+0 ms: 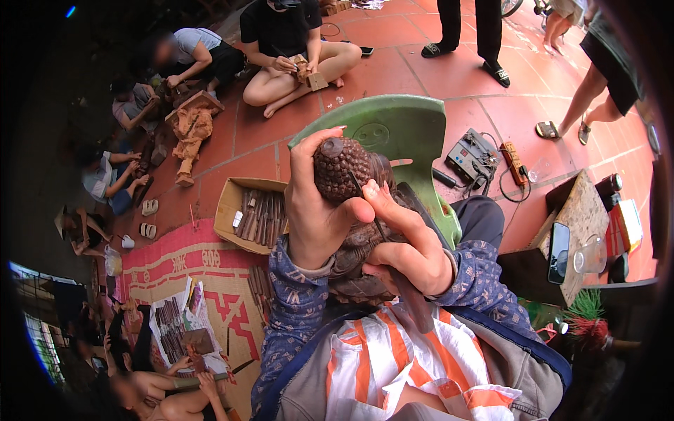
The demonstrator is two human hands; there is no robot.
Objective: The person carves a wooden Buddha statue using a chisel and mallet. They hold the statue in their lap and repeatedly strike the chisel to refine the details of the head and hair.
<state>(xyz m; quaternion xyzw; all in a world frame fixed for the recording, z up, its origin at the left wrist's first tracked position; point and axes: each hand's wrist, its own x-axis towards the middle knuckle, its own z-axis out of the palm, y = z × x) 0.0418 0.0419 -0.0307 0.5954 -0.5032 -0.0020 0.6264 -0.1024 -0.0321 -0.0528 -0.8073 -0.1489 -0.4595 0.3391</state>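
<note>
Right hand (413, 245) grips a tool (412, 300), its tip at the curls of a brown statue (340, 167) held between the forearms. Left hand (309, 210) clasps the statue's head from the side, thumb near the blade. Beyond stand a green chair (414, 126) and a carton (226, 226); farther off, a seated person (281, 31) holds a carving (309, 72).

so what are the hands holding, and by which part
The left hand clasps the dark carving by its knobbly head; the right hand grips a chisel around its middle, handle end showing below.
</note>
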